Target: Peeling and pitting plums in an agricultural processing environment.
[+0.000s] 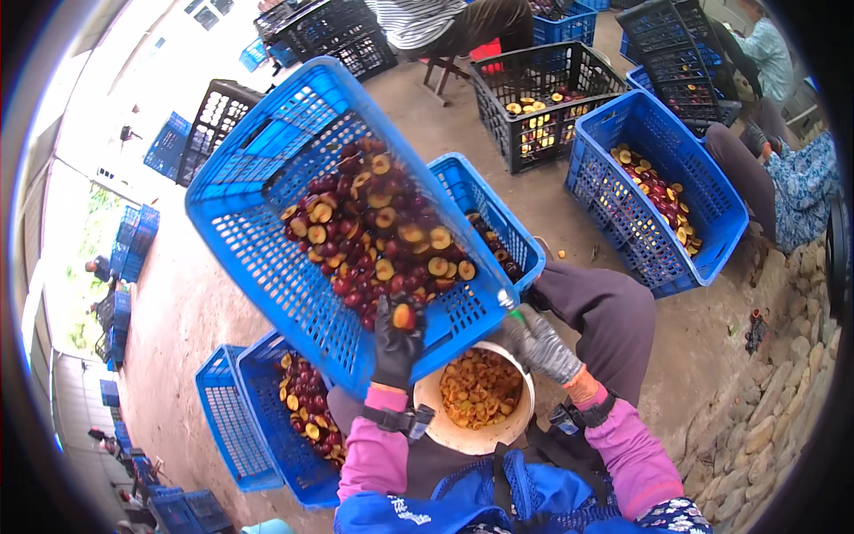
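Note:
A large blue crate [294, 289] tilts in front of me, holding many dark red plums [360, 191], some halved with yellow flesh showing. My left hand [396, 349], in a black glove, is over the crate's near side. Its fingers are closed on a plum half [403, 316]. At the crate's near right corner is my right hand [547, 347] in a grey glove, closed around a small tool [509, 304] with a green part and a shiny metal tip; its exact kind is unclear. Between my legs stands a white bucket [429, 392] of wet orange-brown fruit scraps [480, 387].
More plums fill a blue crate [253, 356] at lower left. Another blue crate [534, 254] is partly hidden behind the tilted one. A blue crate [614, 231] and a black crate [498, 116] hold halves at right. Co-workers sit nearby; a stone wall [765, 427] lines the right.

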Demonstrator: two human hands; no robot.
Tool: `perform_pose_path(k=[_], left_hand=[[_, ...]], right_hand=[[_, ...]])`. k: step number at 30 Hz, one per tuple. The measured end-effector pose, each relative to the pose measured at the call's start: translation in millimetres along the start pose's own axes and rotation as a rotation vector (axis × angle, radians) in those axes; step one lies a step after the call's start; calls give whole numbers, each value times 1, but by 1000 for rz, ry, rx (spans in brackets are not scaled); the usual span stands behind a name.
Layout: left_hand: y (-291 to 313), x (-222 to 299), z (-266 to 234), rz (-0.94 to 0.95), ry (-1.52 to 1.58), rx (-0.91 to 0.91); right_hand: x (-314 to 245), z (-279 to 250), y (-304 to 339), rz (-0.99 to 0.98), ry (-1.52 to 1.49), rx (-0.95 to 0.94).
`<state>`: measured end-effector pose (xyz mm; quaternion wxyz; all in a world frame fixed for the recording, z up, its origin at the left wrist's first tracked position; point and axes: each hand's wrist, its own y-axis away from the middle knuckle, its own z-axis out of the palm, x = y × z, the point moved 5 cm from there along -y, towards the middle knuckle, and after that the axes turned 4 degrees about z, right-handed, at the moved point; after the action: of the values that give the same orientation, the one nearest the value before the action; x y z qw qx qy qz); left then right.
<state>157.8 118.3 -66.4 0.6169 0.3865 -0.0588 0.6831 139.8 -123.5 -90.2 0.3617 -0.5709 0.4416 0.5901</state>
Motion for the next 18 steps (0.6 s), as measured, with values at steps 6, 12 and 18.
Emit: perform_pose_path(k=[6, 12, 18], left_hand=[[112, 7, 56, 906, -1213, -327], [154, -9, 62, 897, -1184, -372], [157, -32, 43, 770, -851, -271]], right_hand=[[-75, 50, 49, -242, 418, -134], [-91, 64, 70, -103, 642, -214], [-81, 72, 87, -330, 861, -278]])
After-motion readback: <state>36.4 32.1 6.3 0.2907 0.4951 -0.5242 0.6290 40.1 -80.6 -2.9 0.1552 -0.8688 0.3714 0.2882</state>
